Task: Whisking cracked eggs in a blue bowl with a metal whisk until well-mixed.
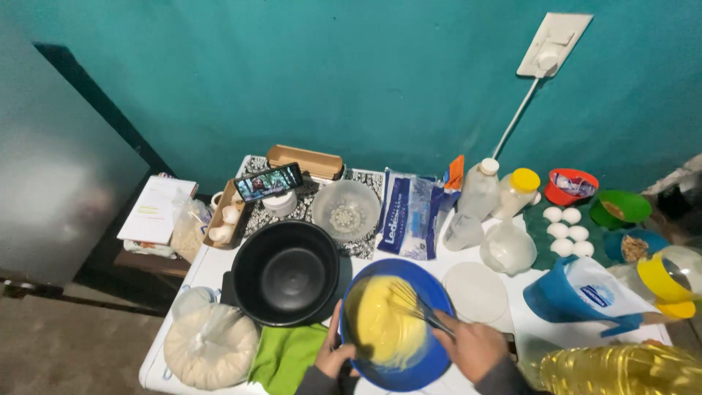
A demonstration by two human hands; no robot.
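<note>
Right hand (474, 345) has a closed grip on a wire whisk (417, 306), handle angled up toward the wrist, wires down in the yellow batter (384, 322). Left hand (333, 353) clamps the near-left rim of the blue bowl (424, 281), thumb on the rim; my read is it's there to brace the bowl, which is tipped so the batter pools against its left wall. Bowl sits at the worktop (219, 267) front edge, directly between the two hands. Both forearms come in low from the bottom edge, right wrist cocked inward over the bowl. Just left of the left grip: green cloth (285, 355), then a bag of white powder (210, 344). Up-left of it, touching distance, an empty black pot (285, 272). Beyond the bowl, farther from both grips: clear glass bowl (345, 210), a phone (268, 182) propped up with its screen on, blue-and-clear bag (409, 213). Right of the whisk hand: white round lid (475, 291), loose white eggs (568, 230), oil bottle (621, 369) lying close to the right forearm.
</note>
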